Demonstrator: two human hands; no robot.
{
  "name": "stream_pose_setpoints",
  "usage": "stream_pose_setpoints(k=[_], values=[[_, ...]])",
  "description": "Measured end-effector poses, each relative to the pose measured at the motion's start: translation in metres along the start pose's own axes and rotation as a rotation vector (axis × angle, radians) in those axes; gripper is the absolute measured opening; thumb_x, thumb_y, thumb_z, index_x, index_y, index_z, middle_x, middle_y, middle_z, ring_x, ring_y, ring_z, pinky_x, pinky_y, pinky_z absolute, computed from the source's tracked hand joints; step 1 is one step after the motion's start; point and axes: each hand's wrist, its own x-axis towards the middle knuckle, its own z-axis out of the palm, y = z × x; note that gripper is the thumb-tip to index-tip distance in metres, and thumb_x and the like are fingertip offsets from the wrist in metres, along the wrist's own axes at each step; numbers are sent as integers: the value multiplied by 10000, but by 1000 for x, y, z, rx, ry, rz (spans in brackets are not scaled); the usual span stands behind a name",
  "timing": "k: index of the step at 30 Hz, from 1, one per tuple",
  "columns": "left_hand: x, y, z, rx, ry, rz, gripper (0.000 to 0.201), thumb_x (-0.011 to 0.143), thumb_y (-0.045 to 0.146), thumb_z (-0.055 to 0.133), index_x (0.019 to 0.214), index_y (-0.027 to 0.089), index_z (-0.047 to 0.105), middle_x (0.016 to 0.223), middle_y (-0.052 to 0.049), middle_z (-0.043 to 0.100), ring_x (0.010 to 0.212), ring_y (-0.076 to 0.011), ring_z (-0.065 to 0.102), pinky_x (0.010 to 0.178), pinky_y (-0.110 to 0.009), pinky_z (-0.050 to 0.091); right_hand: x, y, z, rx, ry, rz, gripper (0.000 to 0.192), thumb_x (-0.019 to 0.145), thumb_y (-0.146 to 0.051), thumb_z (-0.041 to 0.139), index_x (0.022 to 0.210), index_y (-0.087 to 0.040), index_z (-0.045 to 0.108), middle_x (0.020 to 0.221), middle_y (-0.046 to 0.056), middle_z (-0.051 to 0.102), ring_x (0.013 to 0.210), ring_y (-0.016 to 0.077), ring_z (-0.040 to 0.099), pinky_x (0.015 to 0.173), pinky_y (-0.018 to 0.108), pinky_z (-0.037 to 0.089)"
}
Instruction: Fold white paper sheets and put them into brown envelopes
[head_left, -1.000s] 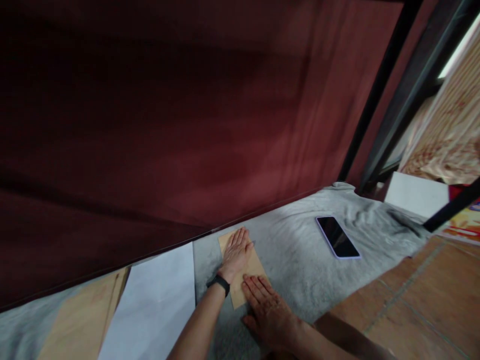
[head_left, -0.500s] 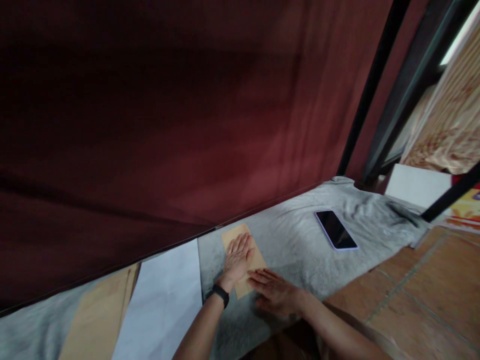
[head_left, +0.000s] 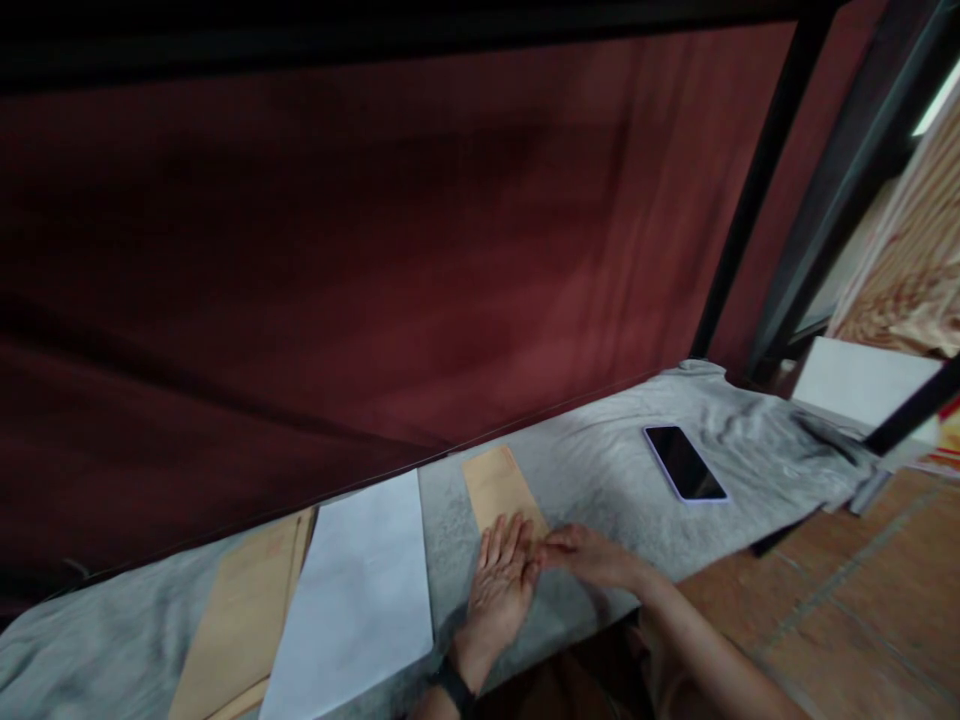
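Note:
A small tan envelope (head_left: 497,485) lies on the grey cloth (head_left: 600,470) in front of a dark red curtain. My left hand (head_left: 502,585) rests flat with fingers spread, its fingertips on the envelope's near end. My right hand (head_left: 589,553) lies just to the right, its fingertips touching the envelope's near corner and my left fingers. A black band sits on my left wrist (head_left: 452,685).
A white sheet (head_left: 360,590) and a stack of tan envelopes (head_left: 240,625) lie to the left. A dark phone (head_left: 685,463) lies on the cloth to the right. Black frame posts (head_left: 750,190), a white box (head_left: 862,385) and tiled floor (head_left: 862,590) are at right.
Both hands have slid toward me along the envelope, from covering most of it to only its near end. The view has shifted, showing more of the left stack.

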Motion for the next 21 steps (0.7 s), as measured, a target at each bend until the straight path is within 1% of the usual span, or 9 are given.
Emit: stream_pose_setpoints(k=[2, 4, 5, 8, 11, 13, 15, 18, 21], values=[[-10, 10, 6, -13, 48, -3, 607, 1053, 389, 386, 1628, 241, 264, 1675, -69, 317, 1563, -270, 258, 1251, -525, 318, 9, 0, -5, 21, 146, 76, 479, 1023, -498, 422, 930, -219, 800, 801, 25, 774, 754, 219, 728, 707, 320, 574], [-18, 21, 16, -25, 117, -2, 663, 1033, 412, 431, 1630, 183, 255, 1669, -117, 321, 1549, -291, 294, 1230, -524, 367, 20, 2, -2, 3, 259, 112, 474, 1016, -516, 429, 1054, -211, 791, 935, 58, 799, 862, 244, 749, 786, 357, 598], [-21, 26, 22, -30, 155, -10, 689, 1023, 421, 450, 1628, 157, 254, 1661, -144, 332, 1537, -305, 319, 1213, -534, 392, 25, 4, 4, -16, 278, 110, 474, 1021, -509, 423, 1142, -213, 773, 1050, 74, 798, 960, 251, 750, 858, 376, 599], [-24, 42, 40, -23, 243, -78, 702, 999, 432, 487, 1598, 103, 326, 1590, -221, 433, 1476, -381, 416, 1144, -618, 447, 36, 10, 27, -149, 217, 24, 471, 1065, -436, 349, 1296, -237, 708, 1337, 77, 709, 1265, 225, 648, 1103, 424, 497], [-22, 55, 51, -29, 234, -117, 701, 964, 484, 542, 1528, 76, 462, 1494, -261, 537, 1418, -441, 477, 1122, -691, 426, 39, 15, 47, -387, 130, -95, 443, 1090, -373, 325, 1370, -273, 652, 1486, 49, 600, 1437, 200, 490, 1228, 498, 346], [-20, 63, 52, -54, 212, -112, 730, 930, 546, 583, 1489, 80, 524, 1471, -268, 555, 1424, -467, 457, 1145, -734, 363, 40, 19, 53, -512, 116, -109, 441, 1097, -370, 326, 1449, -289, 578, 1576, 43, 499, 1495, 194, 406, 1249, 518, 300], [-19, 71, 48, -82, 207, -116, 761, 905, 602, 600, 1460, 82, 563, 1455, -271, 568, 1435, -486, 431, 1159, -765, 305, 43, 22, 55, -589, 118, -83, 460, 1105, -390, 303, 1502, -293, 517, 1621, 44, 428, 1516, 190, 367, 1251, 503, 300], [-19, 82, 39, -120, 204, -173, 793, 895, 648, 594, 1428, 62, 593, 1444, -278, 574, 1442, -491, 417, 1181, -765, 260, 50, 29, 56, -669, 143, -51, 486, 1110, -422, 274, 1537, -297, 468, 1645, 45, 386, 1525, 195, 348, 1245, 477, 317], [-19, 87, 36, -157, 199, -225, 823, 888, 655, 593, 1433, 39, 582, 1472, -286, 544, 1466, -483, 381, 1213, -742, 220, 59, 40, 56, -746, 184, -37, 501, 1104, -437, 294, 1566, -294, 424, 1661, 67, 351, 1533, 227, 334, 1235, 493, 327]])
